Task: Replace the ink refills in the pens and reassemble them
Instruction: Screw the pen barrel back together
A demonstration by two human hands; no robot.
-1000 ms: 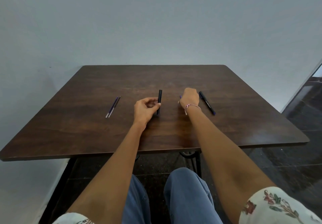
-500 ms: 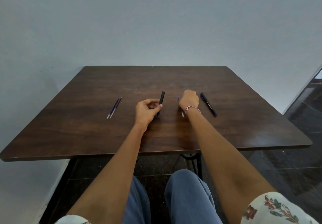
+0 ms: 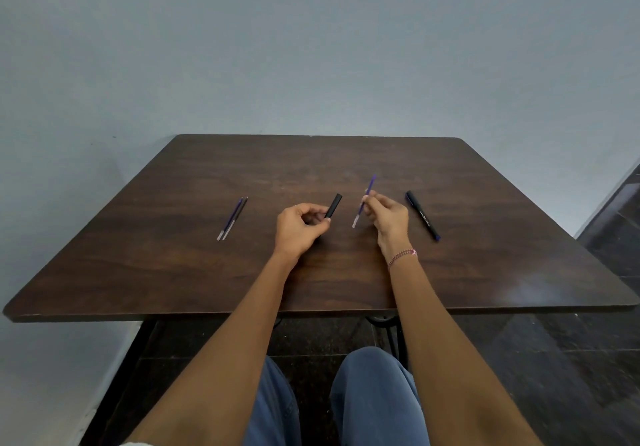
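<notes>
Dark brown wooden counter (image 3: 485, 272) against a pale blue-grey wall (image 3: 311, 47). Far left: two thin ink refills (image 3: 232, 218), one purple and one dark, lie side by side, touching. Left hand (image 3: 299, 229) is closed, thumb and fingers pinching the near end of a short black pen barrel (image 3: 333, 205), which angles up and away. Right hand (image 3: 386, 215) pinches a slim purple ink refill (image 3: 364, 201), tilted, held clear of the barrel. Rightmost: an assembled black pen with printed lettering (image 3: 423, 215) lies flat on the counter.
</notes>
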